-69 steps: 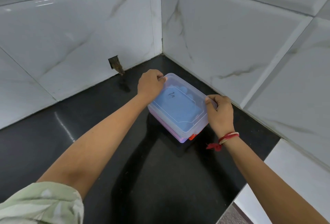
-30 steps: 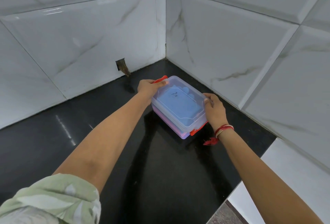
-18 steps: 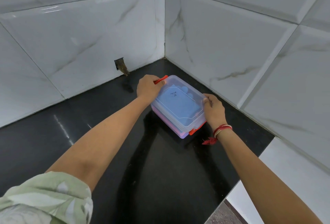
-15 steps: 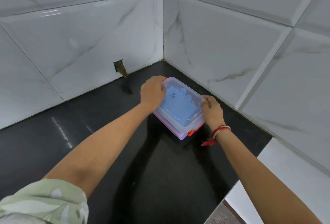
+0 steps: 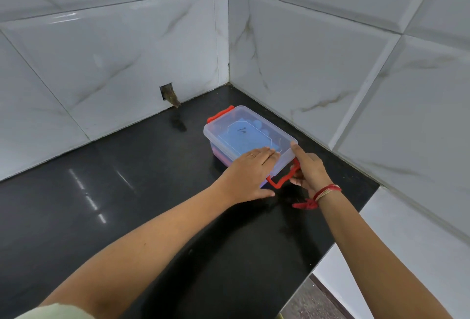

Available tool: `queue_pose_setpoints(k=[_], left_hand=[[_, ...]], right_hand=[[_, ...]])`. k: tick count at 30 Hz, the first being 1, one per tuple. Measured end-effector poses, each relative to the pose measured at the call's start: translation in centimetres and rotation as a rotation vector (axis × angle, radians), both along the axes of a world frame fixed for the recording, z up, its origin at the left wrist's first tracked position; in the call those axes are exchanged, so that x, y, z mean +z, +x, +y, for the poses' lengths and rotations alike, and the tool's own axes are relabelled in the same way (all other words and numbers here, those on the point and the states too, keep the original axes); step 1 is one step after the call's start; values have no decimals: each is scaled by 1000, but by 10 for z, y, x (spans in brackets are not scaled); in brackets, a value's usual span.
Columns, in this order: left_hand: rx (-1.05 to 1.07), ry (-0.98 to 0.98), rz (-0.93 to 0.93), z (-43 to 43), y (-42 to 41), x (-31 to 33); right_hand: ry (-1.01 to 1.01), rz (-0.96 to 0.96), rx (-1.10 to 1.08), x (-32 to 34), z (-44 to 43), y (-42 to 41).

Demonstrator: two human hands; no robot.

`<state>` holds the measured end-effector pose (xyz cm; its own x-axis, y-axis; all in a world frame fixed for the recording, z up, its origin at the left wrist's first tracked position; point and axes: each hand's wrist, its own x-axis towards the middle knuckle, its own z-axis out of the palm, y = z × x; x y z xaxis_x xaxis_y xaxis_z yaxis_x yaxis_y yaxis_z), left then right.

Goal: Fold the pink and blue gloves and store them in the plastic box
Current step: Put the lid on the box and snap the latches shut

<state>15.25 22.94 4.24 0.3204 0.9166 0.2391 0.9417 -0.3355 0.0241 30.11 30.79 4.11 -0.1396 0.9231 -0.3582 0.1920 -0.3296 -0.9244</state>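
While both forearms reach out over the black countertop (image 5: 157, 217), the left hand (image 5: 250, 175) lies flat and open, palm down, pressing on the near end of the lid (image 5: 248, 138) of the plastic box (image 5: 221, 152). Just beside it, the right hand (image 5: 309, 171) has its forefinger stretched up against the near right corner of the lid while the other fingers curl at the near red clasp (image 5: 282, 180), which hangs swung out and not yet snapped. Whether those fingers truly pinch the clasp I cannot tell. Through the clear lid the blue gloves (image 5: 241, 140) show as a flat fold, with a pink band, likely the pink gloves (image 5: 219, 156), low along the wall beneath. At the far end a second red clasp (image 5: 220, 115) sits up over the rim. Beyond stand tiled walls (image 5: 127, 64), meeting in a corner.

The box looks light and thin-walled, apt to flex and to slide on the glossy stone, so it wants steadying from above. Its contents are soft and unbreakable. Best holds are the lid's rim and the stiff clasps.
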Motion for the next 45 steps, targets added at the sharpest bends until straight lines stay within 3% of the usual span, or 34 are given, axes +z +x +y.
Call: queue_pose_setpoints(k=[5, 13, 24, 28, 31, 33, 36, 38, 41, 45], left_hand=[[167, 156, 75, 2, 27, -8], [260, 263, 97, 9, 36, -18], [247, 339, -53, 11, 37, -20], [233, 294, -386, 5, 36, -13], [288, 242, -645, -4, 19, -4], [447, 251, -785, -5, 0, -2], [765, 58, -1006, 3, -31, -1], [813, -43, -1077, 8, -45, -3], [696, -76, -1226, 17, -51, -6], [698, -128, -1259, 32, -41, -4]], right_hand=[[241, -59, -21, 15, -5, 7], [637, -485, 493, 21, -4, 33], [754, -638, 627, 20, -1, 29], [749, -780, 597, 31, -6, 24], [887, -849, 396, 40, -20, 13], [981, -779, 336, 43, -32, 5], [1032, -810, 451, 36, -44, -11], [1015, -948, 554, 28, -48, -24], [936, -1114, 657, 18, -45, -37], [926, -1193, 631, 15, -37, -42]])
